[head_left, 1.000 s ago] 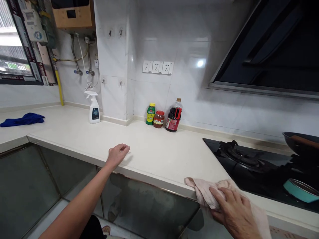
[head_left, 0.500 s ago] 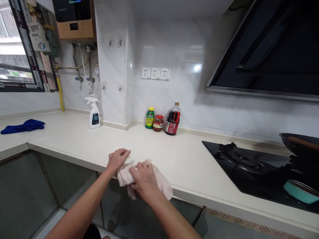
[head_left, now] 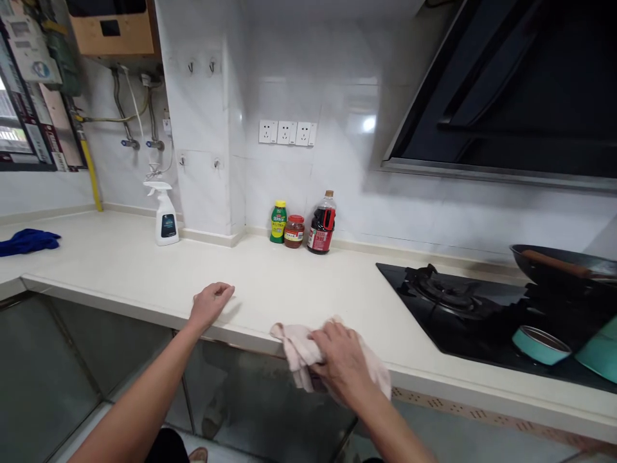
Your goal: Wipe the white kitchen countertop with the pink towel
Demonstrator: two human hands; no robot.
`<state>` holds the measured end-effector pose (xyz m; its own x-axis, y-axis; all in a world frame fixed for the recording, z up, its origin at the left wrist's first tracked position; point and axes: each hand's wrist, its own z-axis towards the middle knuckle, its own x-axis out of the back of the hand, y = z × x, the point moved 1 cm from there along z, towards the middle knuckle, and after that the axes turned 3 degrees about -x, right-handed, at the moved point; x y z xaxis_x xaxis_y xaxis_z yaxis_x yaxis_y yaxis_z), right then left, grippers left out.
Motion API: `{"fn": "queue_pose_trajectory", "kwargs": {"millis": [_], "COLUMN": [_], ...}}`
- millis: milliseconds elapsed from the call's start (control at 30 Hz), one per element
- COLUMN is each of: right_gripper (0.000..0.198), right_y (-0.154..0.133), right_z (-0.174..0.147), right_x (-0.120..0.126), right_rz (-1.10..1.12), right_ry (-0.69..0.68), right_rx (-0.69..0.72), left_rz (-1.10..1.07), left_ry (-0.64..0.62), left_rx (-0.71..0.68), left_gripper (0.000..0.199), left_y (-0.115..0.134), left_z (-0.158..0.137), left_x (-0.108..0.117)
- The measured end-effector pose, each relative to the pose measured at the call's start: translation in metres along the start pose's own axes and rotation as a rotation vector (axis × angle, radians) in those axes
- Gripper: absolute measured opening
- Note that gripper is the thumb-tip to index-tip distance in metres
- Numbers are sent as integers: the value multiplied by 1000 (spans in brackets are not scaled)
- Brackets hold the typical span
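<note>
A pale pinkish-white cloth is bunched under my right hand, whose fingers grip it at the front edge of the white countertop. Part of the cloth hangs over that edge. To the left, my left hand hovers by the counter, its fingers curled together with nothing visible in them.
Along the wall stand a green bottle, a red-lidded jar and a dark sauce bottle. A white spray bottle and a blue cloth lie left. On the right are a gas hob, wok and turquoise pot.
My right hand has moved right along the counter's front edge with the cloth, away from my left hand. The view has turned slightly right.
</note>
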<state>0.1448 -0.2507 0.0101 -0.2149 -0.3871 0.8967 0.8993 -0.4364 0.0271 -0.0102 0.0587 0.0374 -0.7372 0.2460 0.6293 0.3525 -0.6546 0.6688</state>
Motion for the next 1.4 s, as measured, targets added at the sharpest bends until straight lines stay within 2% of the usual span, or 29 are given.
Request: {"fn": "queue_pose_trajectory", "kwargs": {"millis": [233, 333, 400, 500, 633, 767, 833, 900, 1000, 1067, 1133, 1233, 1400], "right_gripper": [40, 38, 36, 32, 29, 58, 72, 81, 69, 60, 59, 56, 25], "right_y": [124, 169, 185, 179, 136, 101, 92, 85, 75, 70, 70, 78, 105], "right_z": [-62, -86, -93, -85, -56, -37, -32, -29, -24, -22, -22, -27, -38], "right_x": [11, 9, 7, 4, 2, 9, 16, 23, 30, 31, 29, 25, 25], "right_rz": [-107, -130, -181, -212, 8, 226, 243, 228, 203, 206, 227, 261, 285], "right_ry": [-133, -85, -18, 55, 7, -137, -206, -253, -272, -271, -267, -261, -234], "right_rx": [-39, -59, -91, -74, 58, 165, 176, 169, 149, 136, 140, 155, 86], "left_rz": [44, 75, 104, 148, 181, 193, 146, 61, 3, 52, 82, -7, -58], "left_ry": [1, -14, -32, -58, -81, -60, -75, -144, -282, -351, -386, -379, -347], "left_rx": [-9, -30, -60, -115, -141, -165, -246, -379, -552, -604, -616, -585, -558], "left_gripper": [39, 38, 39, 41, 42, 38, 34, 30, 25, 25, 26, 26, 26], "left_y": [3, 4, 5, 6, 4, 9, 20, 37, 65, 76, 79, 71, 67], "left_z": [-3, -3, -2, -2, -3, -8, -13, -19, -29, -34, -35, -31, -32], "left_x": [1, -1, -4, -8, -6, -11, -25, -45, -75, -86, -88, -85, -82]}}
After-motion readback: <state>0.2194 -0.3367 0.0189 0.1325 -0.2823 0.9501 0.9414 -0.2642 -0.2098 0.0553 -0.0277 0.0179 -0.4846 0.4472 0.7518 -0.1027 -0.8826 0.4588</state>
